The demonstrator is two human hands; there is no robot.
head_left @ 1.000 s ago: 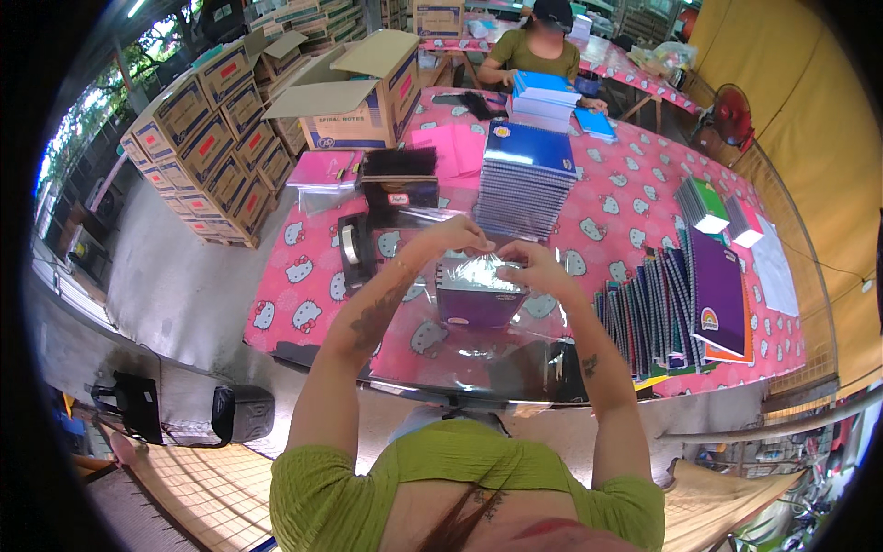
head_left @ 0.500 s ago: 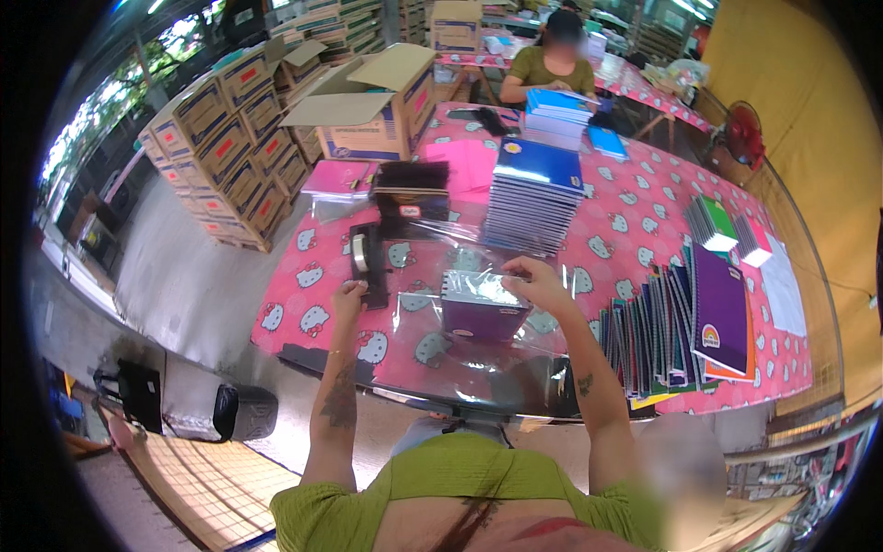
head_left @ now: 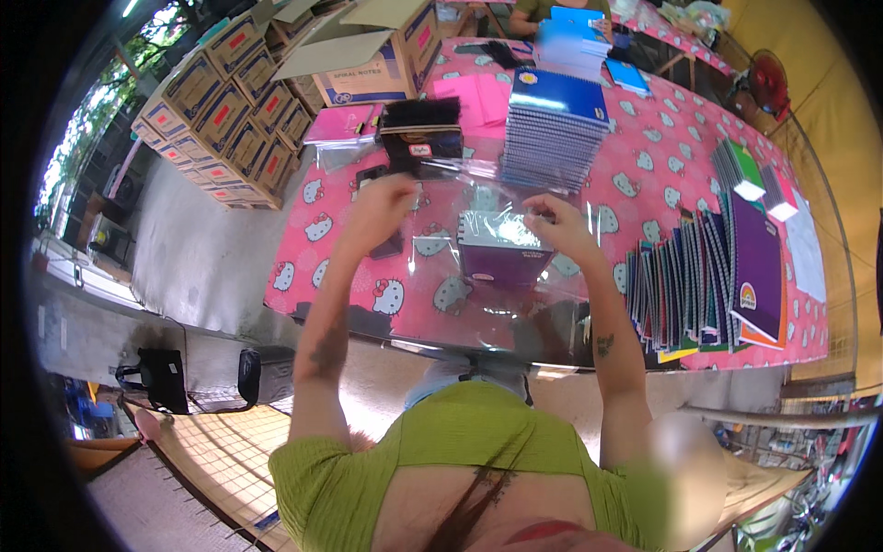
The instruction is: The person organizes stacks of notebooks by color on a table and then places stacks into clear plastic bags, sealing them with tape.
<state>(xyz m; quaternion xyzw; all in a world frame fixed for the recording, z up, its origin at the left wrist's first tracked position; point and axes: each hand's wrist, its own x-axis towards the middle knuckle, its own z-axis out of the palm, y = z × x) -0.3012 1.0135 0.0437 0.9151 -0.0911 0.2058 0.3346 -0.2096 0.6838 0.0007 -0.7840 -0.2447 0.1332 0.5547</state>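
A small block of spiral notebooks (head_left: 504,248), purple on the side facing me, stands on a clear plastic sheet (head_left: 515,317) near the table's front. Glare covers its top, where film seems to lie over it. My right hand (head_left: 559,225) is at the block's upper right corner, fingers bent and closed on what looks like the plastic. To the left, my left hand (head_left: 390,198) is raised over a black tape dispenser (head_left: 390,247) and hides its middle. Motion blurs those fingers, so anything between them cannot be made out.
A tall stack of blue notebooks (head_left: 555,129) stands behind the block; a dark box (head_left: 420,133) is left of it. Leaning spiral notebooks (head_left: 681,276) fill the right side. Across the table, a person (head_left: 543,14) sits behind light-blue notebooks (head_left: 575,46). Cartons (head_left: 221,110) rise at left.
My left hand has left the dispenser's near end and moved up and right over it. My right hand stays at the block's corner. The view has tilted down, shifting the table upward.
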